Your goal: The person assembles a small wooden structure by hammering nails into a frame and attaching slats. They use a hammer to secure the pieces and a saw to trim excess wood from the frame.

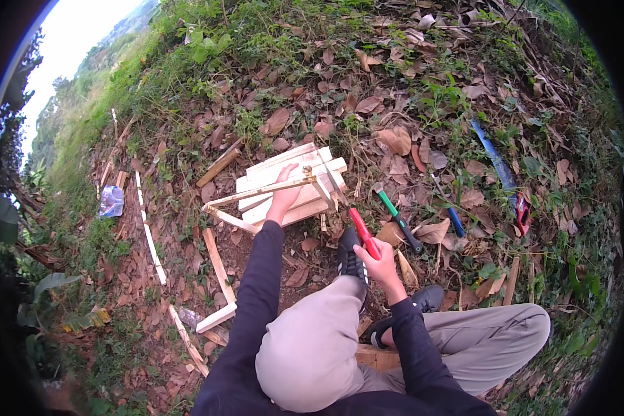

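My left hand [283, 201] is closed round a light wooden frame [246, 193] made of thin strips, one bar crossing the palm. Beneath it lies a stack of pale wooden slats [305, 201]. A red-handled tool with a long narrow blade [365, 234] is gripped in my right hand [383, 265]. Its blade points up and left, reaching the frame's right end. Whether the edge touches the wood, I cannot tell. Just right of the blade, a hammer [397, 218] with a green and black handle rests on the leaves.
Right of the hammer lie a thin blue-handled tool [455, 220] and a handsaw [496, 161] with a blue blade and red handle. Loose wood strips [149, 232] and a clear plastic item [111, 201] lie left. My shoe [351, 255] is close below the slats. Dry leaves cover sloping ground.
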A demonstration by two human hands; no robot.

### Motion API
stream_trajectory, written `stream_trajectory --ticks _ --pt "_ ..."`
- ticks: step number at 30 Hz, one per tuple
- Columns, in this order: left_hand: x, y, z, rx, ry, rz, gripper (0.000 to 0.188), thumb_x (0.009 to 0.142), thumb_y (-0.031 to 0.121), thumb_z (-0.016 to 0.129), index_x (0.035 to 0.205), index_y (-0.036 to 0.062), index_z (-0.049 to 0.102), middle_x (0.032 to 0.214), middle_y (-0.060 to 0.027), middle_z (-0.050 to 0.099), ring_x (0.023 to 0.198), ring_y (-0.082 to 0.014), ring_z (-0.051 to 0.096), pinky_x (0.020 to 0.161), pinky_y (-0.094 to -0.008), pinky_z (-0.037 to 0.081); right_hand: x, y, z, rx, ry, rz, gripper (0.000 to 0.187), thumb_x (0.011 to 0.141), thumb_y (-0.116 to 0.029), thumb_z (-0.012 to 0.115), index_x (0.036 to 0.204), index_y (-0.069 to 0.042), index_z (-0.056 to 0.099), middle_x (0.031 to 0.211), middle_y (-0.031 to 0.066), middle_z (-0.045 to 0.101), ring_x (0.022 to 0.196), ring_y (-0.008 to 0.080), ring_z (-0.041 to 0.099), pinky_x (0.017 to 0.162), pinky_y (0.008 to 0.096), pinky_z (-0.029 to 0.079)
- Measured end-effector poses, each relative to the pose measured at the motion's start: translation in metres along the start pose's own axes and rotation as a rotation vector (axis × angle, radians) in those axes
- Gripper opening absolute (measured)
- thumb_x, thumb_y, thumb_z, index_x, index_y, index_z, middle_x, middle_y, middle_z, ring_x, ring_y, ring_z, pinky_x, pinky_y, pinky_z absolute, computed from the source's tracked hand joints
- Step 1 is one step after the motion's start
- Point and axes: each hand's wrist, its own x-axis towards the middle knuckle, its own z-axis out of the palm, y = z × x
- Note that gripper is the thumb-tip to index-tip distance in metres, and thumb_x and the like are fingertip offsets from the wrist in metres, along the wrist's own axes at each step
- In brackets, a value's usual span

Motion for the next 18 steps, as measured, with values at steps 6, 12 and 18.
stream_trajectory --ticks 6,12,18 --pt "-0.094 0.15 0.002 -1.761 0.367 0.357 0.078 0.078 0.016 0.061 0.153 0.0086 0.039 0.163 -0.0181 0.033 0.157 -0.0341 0.014 0.126 -0.056 0.013 -0.013 0.006 -0.007 -0.114 0.02 -0.043 0.033 0.084 -0.015 0.077 0.066 -0.004 0.051 0.055 -0.0016 0.044 0.054 0.0074 0.039 0.051 0.0303 0.035" --pt "-0.044 0.183 -0.039 -1.976 0.57 0.094 0.045 0.099 0.017 0.045 0.057 0.0211 0.029 0.045 0.0084 0.024 0.039 -0.0068 0.021 0.045 -0.0249 0.026 -0.005 -0.018 0.011 -0.232 0.058 -0.229 0.024 0.082 -0.008 0.073 0.067 -0.003 0.054 0.053 0.0092 0.048 0.042 0.0229 0.047 0.047 0.0339 0.038" --pt "-0.015 0.207 -0.071 -2.013 0.344 0.399 0.043 0.098 0.018 0.048 0.058 0.0196 0.032 0.048 0.0078 0.025 0.041 -0.0066 0.02 0.045 -0.0246 0.023 -0.003 -0.043 0.012 -0.158 0.125 -0.213 0.027 0.08 -0.007 0.072 0.063 -0.003 0.052 0.052 0.0066 0.046 0.041 0.0191 0.046 0.046 0.0325 0.036"
